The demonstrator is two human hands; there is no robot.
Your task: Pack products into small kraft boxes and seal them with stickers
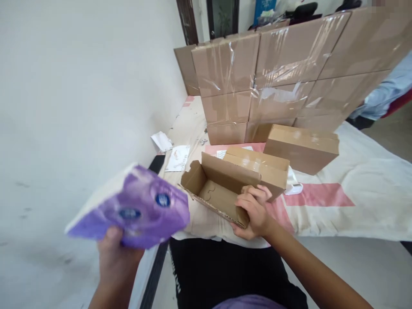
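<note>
In my left hand (119, 253) is a purple and white soft package (144, 214) that looks like a tissue pack, lifted at the left beside the wall and slightly blurred. My right hand (254, 210) grips the near right end of an open cardboard box (222, 191), with fingers over its edge and the thumb beneath. The box is tilted toward me, and its visible inside holds nothing but a small dark curved mark. Right behind it lies a closed, taped cardboard box (257, 165), partly hidden by the open one and my right hand.
Another closed box (302, 148) stands farther right. A wall of stacked, taped cartons (257, 73) closes off the back. Papers (178, 158) lie on the cloth-covered table (370, 171) at left, and a small white device (292, 184) sits beside the closed boxes. A white wall (80, 107) borders the left.
</note>
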